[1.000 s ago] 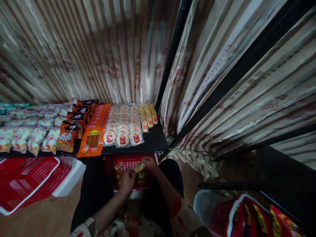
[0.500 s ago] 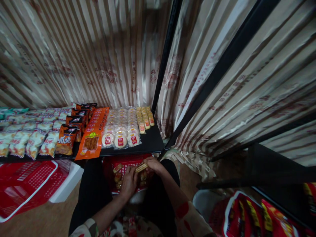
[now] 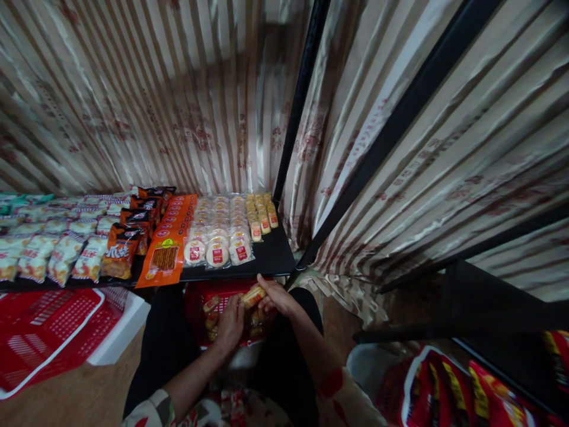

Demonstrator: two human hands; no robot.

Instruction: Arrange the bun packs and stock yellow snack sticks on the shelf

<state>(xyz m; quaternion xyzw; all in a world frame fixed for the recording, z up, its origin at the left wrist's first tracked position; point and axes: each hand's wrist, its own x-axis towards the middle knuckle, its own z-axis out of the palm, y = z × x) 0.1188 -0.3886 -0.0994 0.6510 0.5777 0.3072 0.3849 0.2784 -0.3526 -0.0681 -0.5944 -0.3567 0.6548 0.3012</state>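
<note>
Between my two hands is a small wrapped biscuit pack [image 3: 252, 296], yellowish with reddish print, held slanting above a red basket [image 3: 195, 294] at my knees. My left hand [image 3: 231, 325] closes on its lower left end. My right hand [image 3: 277, 298] has its other end, the thumb along the upper edge and the fingers curled beneath. More wrapped packs [image 3: 212, 304] of a similar look lie in the basket, partly hidden by my hands. Ahead on the black shelf [image 3: 273, 252], short rows of similar yellow biscuit packs [image 3: 262, 216] stand at the right end.
Left of those packs are round white wrapped crackers [image 3: 217, 252], an orange snack bag [image 3: 166, 249], dark-orange bags [image 3: 120, 252] and white bags [image 3: 66, 255]. Another red basket [image 3: 48, 332] sits at lower left. Black posts [image 3: 302, 101] and striped curtains surround the shelf. Red bags [image 3: 448, 379] fill the lower right.
The biscuit pack has turned between my hands, showing a reddish printed side now. My right thumb has lifted and stretched along it; my left hand has shifted slightly left.
</note>
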